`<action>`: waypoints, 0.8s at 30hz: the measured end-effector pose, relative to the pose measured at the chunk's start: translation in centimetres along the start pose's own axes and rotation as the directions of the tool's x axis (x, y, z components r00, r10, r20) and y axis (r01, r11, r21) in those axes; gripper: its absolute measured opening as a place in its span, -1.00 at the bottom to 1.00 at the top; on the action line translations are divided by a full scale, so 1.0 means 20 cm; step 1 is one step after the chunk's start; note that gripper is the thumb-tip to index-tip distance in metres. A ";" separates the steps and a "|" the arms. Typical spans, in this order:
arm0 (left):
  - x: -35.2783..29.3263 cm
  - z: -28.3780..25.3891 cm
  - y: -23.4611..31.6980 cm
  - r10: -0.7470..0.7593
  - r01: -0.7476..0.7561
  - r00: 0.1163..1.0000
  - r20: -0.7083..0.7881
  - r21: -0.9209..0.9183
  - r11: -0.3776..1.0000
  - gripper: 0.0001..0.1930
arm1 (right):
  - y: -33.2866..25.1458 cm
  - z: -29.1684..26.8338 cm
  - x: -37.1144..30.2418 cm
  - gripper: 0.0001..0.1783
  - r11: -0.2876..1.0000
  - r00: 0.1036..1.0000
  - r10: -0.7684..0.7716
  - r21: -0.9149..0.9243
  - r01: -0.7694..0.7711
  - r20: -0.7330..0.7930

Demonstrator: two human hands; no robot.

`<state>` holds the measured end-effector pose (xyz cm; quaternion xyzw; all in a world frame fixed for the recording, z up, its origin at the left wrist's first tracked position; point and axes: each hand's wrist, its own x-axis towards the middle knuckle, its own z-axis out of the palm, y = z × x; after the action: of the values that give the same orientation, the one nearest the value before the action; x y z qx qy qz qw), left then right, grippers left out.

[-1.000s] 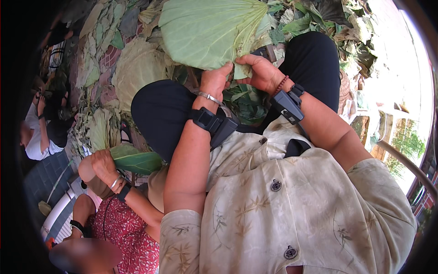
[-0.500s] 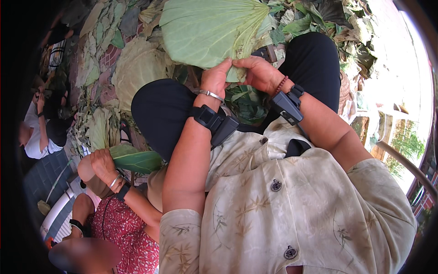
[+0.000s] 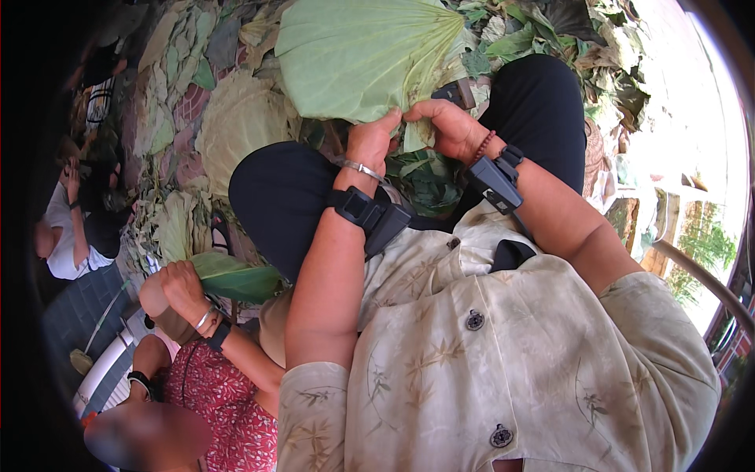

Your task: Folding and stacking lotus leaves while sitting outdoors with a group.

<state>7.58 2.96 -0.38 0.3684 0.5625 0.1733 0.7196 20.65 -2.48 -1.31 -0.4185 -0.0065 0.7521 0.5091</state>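
Note:
A large pale green lotus leaf [image 3: 354, 59] is spread out in front of my knees, its veins running together toward the upper right. My left hand [image 3: 373, 140] pinches its near edge between thumb and fingers. Right beside it, my right hand [image 3: 454, 128] grips the same edge with thumb and bent forefinger, close to a yellowed, spotted strip. A narrow flap of the leaf hangs down between the two hands. Below them, between my legs, lie crumpled dark green leaves [image 3: 425, 182]. The undersides of my fingers are partly hidden.
Dried leaves [image 3: 244, 118] cover the ground left of my knee, and a heap of withered leaves [image 3: 543, 35] lies beyond my right knee. At lower left a co-worker's hand [image 3: 182, 289] holds a folded green leaf [image 3: 236, 275]. Another person [image 3: 75, 228] sits farther left.
My hands have barely moved and keep their hold on the leaf. The flap between them hangs slightly lower. The co-worker's hand has shifted a little to the right and down.

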 end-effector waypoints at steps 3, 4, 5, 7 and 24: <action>0.00 0.00 0.02 -0.057 0.057 0.998 0.010 -0.005 0.998 -0.84 | 0.01 -0.03 0.01 -0.79 1.000 1.000 -0.014 0.018 0.013 0.006; -0.01 0.01 0.02 -0.063 0.063 0.998 0.024 -0.005 0.998 -0.83 | 0.00 -0.04 0.02 -0.78 1.000 1.000 -0.024 0.020 0.023 0.019; 0.00 0.00 0.01 -0.070 0.071 0.997 0.031 -0.007 0.997 -0.81 | 0.00 -0.02 0.00 -0.78 1.000 1.000 -0.021 0.021 0.021 0.021; 0.01 -0.02 -0.02 -0.026 0.030 0.999 0.040 -0.081 0.996 -0.79 | 0.00 0.03 -0.03 -0.74 1.000 0.999 -0.021 0.022 0.020 0.033; -0.02 0.03 0.01 -0.056 0.055 0.998 -0.011 -0.077 0.996 -0.86 | 0.01 -0.01 -0.01 -0.75 0.974 0.979 -0.189 -0.142 0.177 -0.080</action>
<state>8.03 2.71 0.05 0.3237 0.5703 0.1770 0.7339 20.68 -2.79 -1.45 -0.4839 -0.0721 0.6796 0.5467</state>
